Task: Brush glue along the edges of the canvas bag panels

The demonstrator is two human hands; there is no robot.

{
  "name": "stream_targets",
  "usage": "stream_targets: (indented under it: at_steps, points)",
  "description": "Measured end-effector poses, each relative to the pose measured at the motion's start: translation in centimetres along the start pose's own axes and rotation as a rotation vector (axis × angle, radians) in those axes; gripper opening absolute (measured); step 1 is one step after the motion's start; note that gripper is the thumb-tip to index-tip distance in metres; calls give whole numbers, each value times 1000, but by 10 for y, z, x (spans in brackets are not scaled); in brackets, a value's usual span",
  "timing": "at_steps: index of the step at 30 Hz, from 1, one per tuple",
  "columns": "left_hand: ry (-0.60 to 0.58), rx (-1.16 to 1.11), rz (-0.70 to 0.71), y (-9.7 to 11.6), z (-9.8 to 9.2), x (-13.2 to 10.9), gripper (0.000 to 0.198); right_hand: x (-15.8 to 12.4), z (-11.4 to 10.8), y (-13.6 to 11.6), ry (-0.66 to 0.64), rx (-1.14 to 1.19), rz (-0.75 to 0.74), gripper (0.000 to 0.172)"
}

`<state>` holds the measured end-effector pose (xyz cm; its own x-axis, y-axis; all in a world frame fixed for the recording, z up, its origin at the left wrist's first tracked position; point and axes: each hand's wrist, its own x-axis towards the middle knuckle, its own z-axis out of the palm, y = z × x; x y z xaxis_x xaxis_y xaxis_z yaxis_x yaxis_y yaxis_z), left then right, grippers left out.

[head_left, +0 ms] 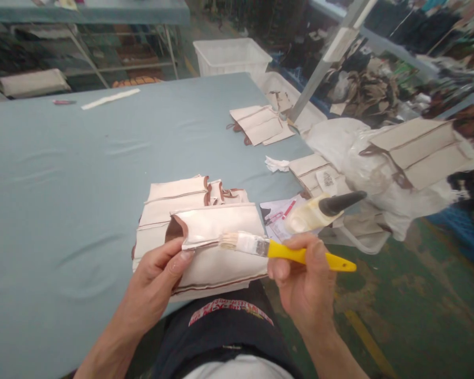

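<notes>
A cream fabric piece [225,266] with brown edging lies at the table's front edge, its left end held up and gaping. My left hand [158,279] pinches that end between thumb and fingers. In my right hand [306,273] is a brush [288,252] with a yellow handle, held level. Its pale bristles touch the fabric near a dark seam, just right of my left fingertips. Behind and to the left, more cream pieces [176,190] with brown trim lie stacked on the blue-grey table [82,173].
A glue-like bottle [308,213] with a black nozzle lies on papers [274,221] at the right edge. Further right are more cream pieces [422,150] on plastic bags [339,137]. A metal post [319,73] and white bin [233,55] stand beyond.
</notes>
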<state>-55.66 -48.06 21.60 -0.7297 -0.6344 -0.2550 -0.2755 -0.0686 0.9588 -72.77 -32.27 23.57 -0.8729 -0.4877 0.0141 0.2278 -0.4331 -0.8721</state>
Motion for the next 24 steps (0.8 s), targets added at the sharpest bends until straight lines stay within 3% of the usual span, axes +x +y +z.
stream_targets:
  at_steps: [7,12,17,24]
  points:
    - [-100,173,152,24,2,-1,39,3,15,-5,-140,-76,-69,30]
    - [-88,202,223,29,2,0,34,-3,20,1,-213,-128,-93,29]
    - [-46,237,294,27,5,1,29,-2,12,1,-287,-370,-108,28]
    - [-48,263,273,27,8,5,30,-1,11,-10,-186,-409,-135,32]
